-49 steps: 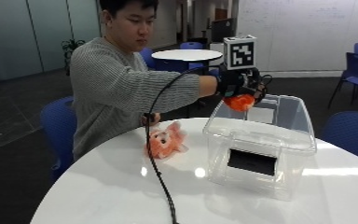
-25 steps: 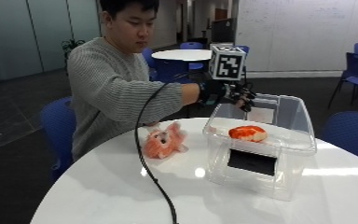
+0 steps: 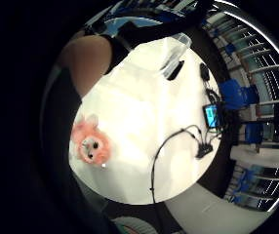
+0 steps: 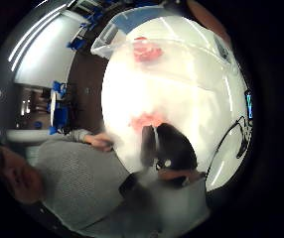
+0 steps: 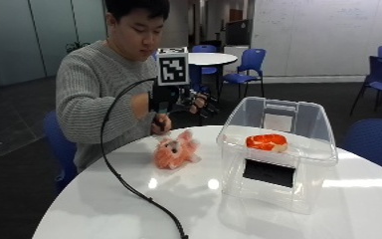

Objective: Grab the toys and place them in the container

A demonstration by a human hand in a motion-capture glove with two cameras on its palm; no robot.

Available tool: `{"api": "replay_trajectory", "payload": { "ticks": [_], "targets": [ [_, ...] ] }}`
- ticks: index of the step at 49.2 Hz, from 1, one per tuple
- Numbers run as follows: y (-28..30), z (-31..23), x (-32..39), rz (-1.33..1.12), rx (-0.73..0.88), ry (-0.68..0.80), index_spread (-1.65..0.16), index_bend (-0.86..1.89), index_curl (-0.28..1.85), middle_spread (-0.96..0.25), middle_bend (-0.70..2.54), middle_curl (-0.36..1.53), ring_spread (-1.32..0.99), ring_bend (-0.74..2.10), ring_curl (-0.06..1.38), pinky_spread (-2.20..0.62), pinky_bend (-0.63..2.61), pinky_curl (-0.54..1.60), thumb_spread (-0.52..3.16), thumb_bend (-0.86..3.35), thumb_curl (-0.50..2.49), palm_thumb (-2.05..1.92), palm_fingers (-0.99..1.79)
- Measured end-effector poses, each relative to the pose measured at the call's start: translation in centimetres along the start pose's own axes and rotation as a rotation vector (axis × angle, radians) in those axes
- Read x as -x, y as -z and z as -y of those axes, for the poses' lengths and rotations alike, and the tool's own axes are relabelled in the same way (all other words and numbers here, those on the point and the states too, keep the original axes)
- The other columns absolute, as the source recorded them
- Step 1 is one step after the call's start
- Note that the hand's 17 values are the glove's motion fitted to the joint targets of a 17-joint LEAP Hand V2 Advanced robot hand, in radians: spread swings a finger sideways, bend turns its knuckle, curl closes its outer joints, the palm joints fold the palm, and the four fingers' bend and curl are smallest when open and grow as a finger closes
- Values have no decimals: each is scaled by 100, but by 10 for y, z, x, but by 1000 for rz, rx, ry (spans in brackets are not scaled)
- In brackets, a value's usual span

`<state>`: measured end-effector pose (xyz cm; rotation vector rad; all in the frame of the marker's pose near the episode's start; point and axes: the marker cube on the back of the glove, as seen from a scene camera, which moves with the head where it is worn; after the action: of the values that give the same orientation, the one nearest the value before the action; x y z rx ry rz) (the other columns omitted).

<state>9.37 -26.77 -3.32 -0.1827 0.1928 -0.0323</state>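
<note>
Hovering gloved right hand (image 5: 166, 110) above pink plush toy (image 5: 174, 151), fingers loosely open, holding nothing

Black-gloved right hand (image 5: 172, 107) is raised in front of the person's chest, forearm bent up at the elbow in a grey ribbed sweater sleeve (image 5: 95, 112). Fingers hang downward, loosely curled, and grip nothing. Bare left hand (image 4: 102, 142) rests low by the person's body, with only a small part of it showing in the thumb-side palm view.
</note>
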Motion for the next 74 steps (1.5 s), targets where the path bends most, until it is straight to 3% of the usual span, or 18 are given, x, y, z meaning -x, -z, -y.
{"api": "replay_trajectory", "payload": {
  "ticks": [9, 17, 25, 36, 42, 48, 54, 63, 68, 74],
  "targets": [
    [-52, -34, 44, 74, 27, 110, -39, 16, 32, -22, 19, 38, -24, 59, 37, 2, 92, 37, 143, -1, 43, 11, -1],
    [-105, -53, 68, 84, 86, 71, -39, 16, 32, -21, 19, 37, -24, 59, 36, 2, 93, 37, 143, 0, 41, 13, -1],
    [-119, -48, 67, 78, 107, 54, -39, 16, 32, -21, 19, 37, -24, 59, 36, 1, 94, 37, 143, 0, 39, 15, 0],
    [-178, -36, 72, -65, 240, -32, -39, 12, 30, -22, 17, 36, -26, 66, 37, 0, 102, 38, 143, 0, 38, 17, 2],
    [-183, -28, 80, -187, 241, -48, -37, -4, 17, -22, 21, 35, -35, 103, 43, -20, 125, 40, 139, 0, 38, 19, 34],
    [-183, -26, 82, -200, 228, -22, -38, 3, 13, -22, 22, 37, -36, 116, 49, -27, 133, 43, 138, 1, 39, 24, 37],
    [-184, -26, 85, -169, 149, -9, -41, 9, 11, -21, 22, 38, -36, 120, 50, -31, 136, 43, 142, 4, 41, 31, 45],
    [-181, -20, 81, -53, -40, 12, -43, 17, 10, -29, 51, 47, -38, 116, 47, -37, 122, 37, 135, 12, 51, 54, 83],
    [-170, -18, 70, 50, -29, 12, -45, 36, 16, -31, 68, 53, -40, 110, 45, -38, 101, 33, 117, 14, 60, 64, 108],
    [-156, -18, 69, 53, -27, 19, -44, 43, 22, -31, 72, 57, -41, 108, 48, -39, 95, 33, 102, 13, 69, 68, 109]
  ]
}}
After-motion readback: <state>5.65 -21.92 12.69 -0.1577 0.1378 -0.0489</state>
